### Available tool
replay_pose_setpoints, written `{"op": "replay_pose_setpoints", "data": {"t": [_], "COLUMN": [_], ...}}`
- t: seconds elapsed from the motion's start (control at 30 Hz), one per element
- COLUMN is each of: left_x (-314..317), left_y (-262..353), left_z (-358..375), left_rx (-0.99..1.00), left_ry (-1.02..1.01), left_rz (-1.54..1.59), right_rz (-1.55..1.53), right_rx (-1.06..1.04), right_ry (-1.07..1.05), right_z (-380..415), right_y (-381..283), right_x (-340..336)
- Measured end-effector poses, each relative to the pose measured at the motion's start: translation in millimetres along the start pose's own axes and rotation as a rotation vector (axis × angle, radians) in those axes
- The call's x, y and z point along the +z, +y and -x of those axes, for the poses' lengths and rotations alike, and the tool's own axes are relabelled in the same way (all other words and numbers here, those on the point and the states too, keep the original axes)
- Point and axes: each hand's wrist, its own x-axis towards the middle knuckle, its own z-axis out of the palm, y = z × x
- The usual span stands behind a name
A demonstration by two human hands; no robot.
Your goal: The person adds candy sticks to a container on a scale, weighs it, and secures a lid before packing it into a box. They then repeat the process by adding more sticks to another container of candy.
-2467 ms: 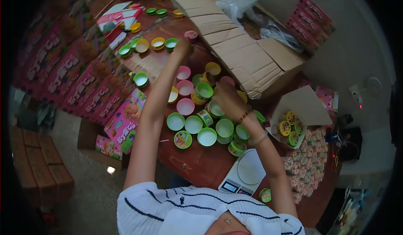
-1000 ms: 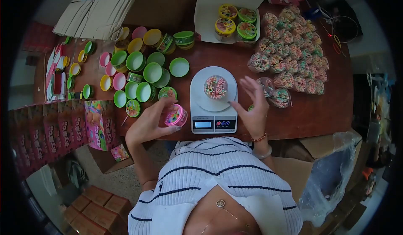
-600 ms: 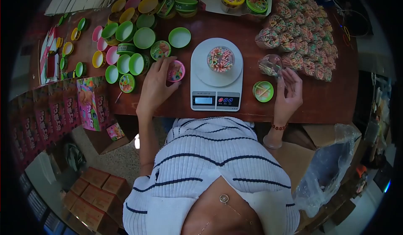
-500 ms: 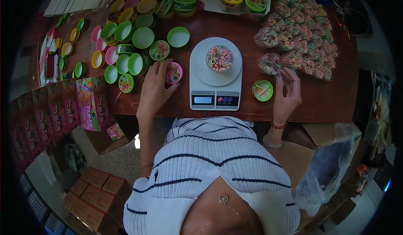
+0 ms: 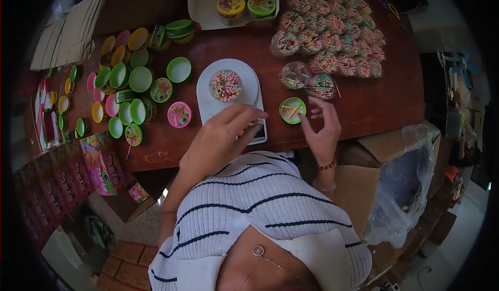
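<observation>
Left hand [image 5: 221,137], half-open, released, covered white digital scale's [image 5: 250,91] front; right of scale, right hand [image 5: 324,128] spread released fingers beside green round tub [image 5: 292,110].

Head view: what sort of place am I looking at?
Probably a small packing workshop: a white digital scale bearing a clear cup of coloured sticks, rows of similar filled cups, and an open white carton holding yellow- and green-lidded tubs.
</observation>
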Motion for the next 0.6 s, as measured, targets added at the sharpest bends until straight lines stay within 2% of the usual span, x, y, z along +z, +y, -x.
{"op": "replay_pose_setpoints", "data": {"t": [0.07, 0.2, 0.3, 0.37, 0.4, 0.47, 0.5, 0.57, 0.6], "left_x": [25, 52, 60, 77, 89, 101, 97, 79, 69], "left_y": [-3, -11, -14, -21, -32, -46, -44, -32, -23], "left_z": [-16, -41, -65, -84, -93, -110, -109, -101, -98], "left_rx": [0.107, 0.085, 0.046, 0.213, 0.213, 0.163, 0.166, 0.12, 0.12], "left_ry": [-0.108, -0.145, -0.098, 0.144, 0.144, -0.001, 0.007, 0.082, 0.09], "left_rz": [-0.045, -0.087, -0.139, -0.335, -0.336, -0.278, -0.286, -0.059, -0.071], "right_rz": [-0.009, -0.006, -0.027, -0.037, -0.114, -0.197, -0.212, -0.24, -0.338], "right_rx": [-0.03, -0.038, -0.043, -0.043, -0.033, -0.032, -0.064, -0.112, -0.159], "right_ry": [-0.055, -0.001, 0.126, 0.196, 0.254, 0.311, 0.326, 0.343, 0.346], "right_z": [13, 20, 19, 12, 5, -2, -7, -21, -25], "right_y": [6, 15, 22, 26, 25, 20, 16, 9, 3], "right_x": [3, 4, 4, 7, 12, 19, 21, 24, 24]}}
